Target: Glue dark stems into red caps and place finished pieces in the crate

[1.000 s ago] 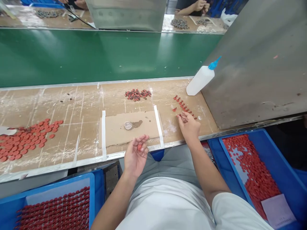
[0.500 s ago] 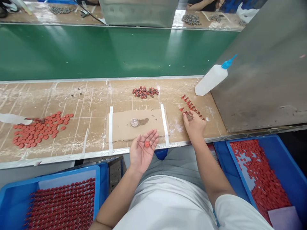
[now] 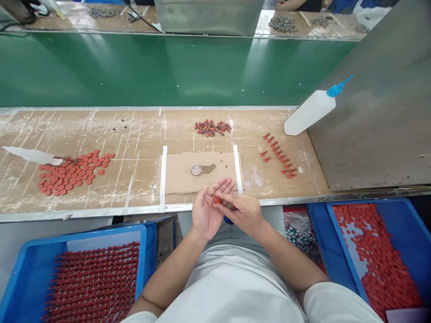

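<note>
Head view: brings right hand (image 3: 247, 213) from stemmed red pieces (image 3: 278, 153) to left hand (image 3: 206, 216), palm spread, pinching red disc (image 3: 217, 199). Leaves second loose piece (image 3: 267, 159) beside row.

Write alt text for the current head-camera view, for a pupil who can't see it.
A person's right hand and open left hand meet at a small red piece, by the near edge of a bench. Loose red discs lie to the left; red stemmed parts and a white bottle are to the right.

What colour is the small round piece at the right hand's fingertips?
The small round piece is orange-red; the head view shows it.
</note>
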Demonstrator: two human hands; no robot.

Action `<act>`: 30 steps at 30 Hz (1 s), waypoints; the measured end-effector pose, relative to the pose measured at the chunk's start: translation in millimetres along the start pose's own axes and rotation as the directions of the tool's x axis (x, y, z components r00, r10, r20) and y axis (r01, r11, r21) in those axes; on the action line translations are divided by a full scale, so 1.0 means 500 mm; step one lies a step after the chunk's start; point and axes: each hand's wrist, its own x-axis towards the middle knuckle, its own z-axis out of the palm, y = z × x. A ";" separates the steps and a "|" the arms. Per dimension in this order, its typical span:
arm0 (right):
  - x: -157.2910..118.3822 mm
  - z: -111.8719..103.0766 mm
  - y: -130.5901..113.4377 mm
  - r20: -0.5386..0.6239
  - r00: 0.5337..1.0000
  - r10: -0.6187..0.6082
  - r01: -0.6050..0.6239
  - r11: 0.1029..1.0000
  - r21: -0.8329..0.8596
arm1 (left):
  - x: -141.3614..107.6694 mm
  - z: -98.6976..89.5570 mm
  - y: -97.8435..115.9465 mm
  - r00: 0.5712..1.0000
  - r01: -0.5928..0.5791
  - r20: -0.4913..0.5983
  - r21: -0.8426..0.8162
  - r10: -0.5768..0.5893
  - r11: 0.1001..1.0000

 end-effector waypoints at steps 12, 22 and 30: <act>0.007 -0.020 0.006 -0.139 0.973 0.184 -0.163 0.975 0.151 | 0.004 -0.020 0.001 0.997 0.076 0.019 -0.030 -0.075 0.997; 0.028 -0.036 0.018 0.032 0.981 -0.190 0.191 0.981 -0.039 | -0.014 -0.057 0.013 0.989 0.116 0.074 0.169 -0.129 0.979; 0.177 -0.027 0.094 -0.224 0.960 0.166 -0.198 0.971 -0.132 | -0.024 -0.099 0.040 0.994 0.088 -0.079 0.105 -0.080 0.991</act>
